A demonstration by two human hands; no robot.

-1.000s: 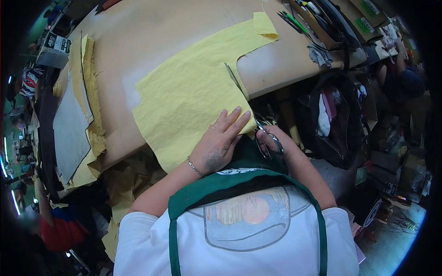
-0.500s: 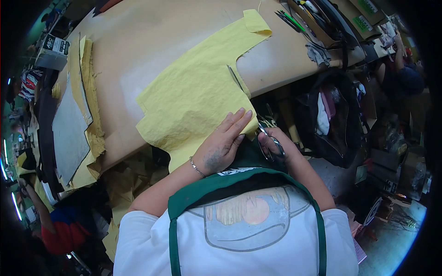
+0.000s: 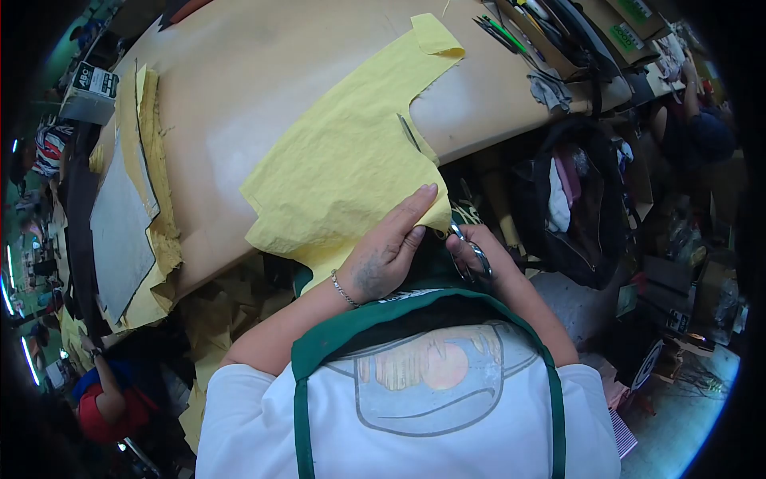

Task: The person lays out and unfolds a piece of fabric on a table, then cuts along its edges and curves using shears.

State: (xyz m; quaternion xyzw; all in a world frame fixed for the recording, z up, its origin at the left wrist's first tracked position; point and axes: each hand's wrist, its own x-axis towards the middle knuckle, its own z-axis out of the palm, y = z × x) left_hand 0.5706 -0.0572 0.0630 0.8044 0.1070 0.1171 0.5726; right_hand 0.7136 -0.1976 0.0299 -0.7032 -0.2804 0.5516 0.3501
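Note:
A large piece of yellow fabric (image 3: 339,152) lies across the front of the table, its near part hanging over the edge toward my apron. My left hand (image 3: 391,243) grips the fabric near its right edge, fingers together on top and thumb tucked in beside them. In my right hand (image 3: 483,243) is a pair of scissors (image 3: 477,259), with fingers through the metal handles. A blade tip shows above the fabric farther up, near the inner curve. Between handles and tip, the fabric hides the blades.
Layered yellow and grey pattern pieces (image 3: 128,215) lie on the table (image 3: 215,72) at left. Pens (image 3: 503,33) and a grey rag (image 3: 549,89) are at the back right. An open black bag (image 3: 586,207) stands right of the table. Other people work at both sides.
The fabric's near left part has shifted right and bunched slightly. My left fingers have drawn together on it. The scissors have barely moved. At far left, another person's arm has moved.

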